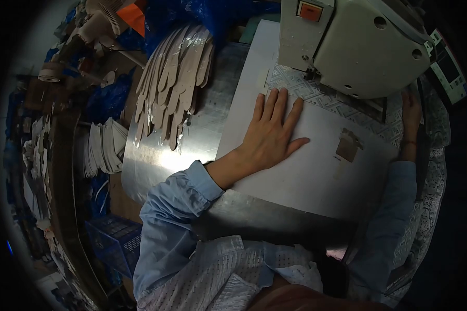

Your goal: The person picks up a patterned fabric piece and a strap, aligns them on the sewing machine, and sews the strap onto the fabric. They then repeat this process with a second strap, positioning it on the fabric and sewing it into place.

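**L hand** [272,132]: grip spread, palm down, fingers splayed and pressed flat on the pale grey flat sheet [316,176]. It pinches nothing. Fingertips point to 12–1 o'clk, toward the machine.

**R hand** [411,116]: lies at the sheet's 3 o'clk edge, fingers running toward 12. View is dim and the machine part-hides it, so cannot tell whether the grip lies flat or nips the edge.

**Key relation:** the white cloth band w/ grey geometric key pattern [296,85] lies on the sheet at 12 o'clk of the L fingertips, touching or just beside them. Its long axis runs approx. 10-to-4 o'clk, passing under the off-white sewing machine head [368,46] and on toward the R hand. The needle zone sits at 1 o'clk of the L hand, which is the nearer of the two. A small brown square patch [347,147] lies on the sheet btwn the hands, apart from both.

**Outward:**
- The sheet rests on the shiny bare-metal surface [155,160].
- At 10 o'clk of the L hand, well apart, is a fanned stack of beige sole-shaped cut pieces [174,78].
- At 9 o'clk is a pile of white cut pieces [106,147].
- At 7 o'clk is a blue plastic crate [114,238].

**Writing:**
- Orange square tag [311,11] on the machine head: no legible text.
- White control box w/ display [449,67] at 2 o'clk: marks too small to read.
- No brand legible anywhere.
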`<state>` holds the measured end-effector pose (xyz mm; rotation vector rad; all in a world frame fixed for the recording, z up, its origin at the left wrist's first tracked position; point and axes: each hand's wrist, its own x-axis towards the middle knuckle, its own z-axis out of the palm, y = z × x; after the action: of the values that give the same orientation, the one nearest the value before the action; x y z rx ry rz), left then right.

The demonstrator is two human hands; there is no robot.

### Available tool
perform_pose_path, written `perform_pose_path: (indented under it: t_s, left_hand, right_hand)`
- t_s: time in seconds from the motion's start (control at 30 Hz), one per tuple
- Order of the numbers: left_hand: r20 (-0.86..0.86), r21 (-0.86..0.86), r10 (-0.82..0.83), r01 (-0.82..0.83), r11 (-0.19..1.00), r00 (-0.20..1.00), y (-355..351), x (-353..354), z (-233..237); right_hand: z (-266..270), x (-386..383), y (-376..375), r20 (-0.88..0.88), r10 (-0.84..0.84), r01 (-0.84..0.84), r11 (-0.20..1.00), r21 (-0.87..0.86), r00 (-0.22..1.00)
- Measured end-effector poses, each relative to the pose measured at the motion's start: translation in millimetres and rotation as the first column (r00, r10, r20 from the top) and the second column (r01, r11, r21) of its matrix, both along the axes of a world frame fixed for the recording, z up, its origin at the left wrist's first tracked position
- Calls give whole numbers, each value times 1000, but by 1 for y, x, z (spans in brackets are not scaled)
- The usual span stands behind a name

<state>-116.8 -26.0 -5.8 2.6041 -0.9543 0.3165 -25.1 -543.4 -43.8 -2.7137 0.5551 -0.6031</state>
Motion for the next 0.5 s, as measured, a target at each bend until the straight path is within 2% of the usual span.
perform_pose_path:
  t_s: [0.27,0.5]
  left_hand:
    - [61,79,17,-22,997,998,1,0,5]
    - [99,104,0,-11,994,995,0,1,6]
  right_hand:
    - [0,-2,-3,22,46,-47,998,34,999]
    - [-5,1,-10,8,37,-37,999,-22,999]
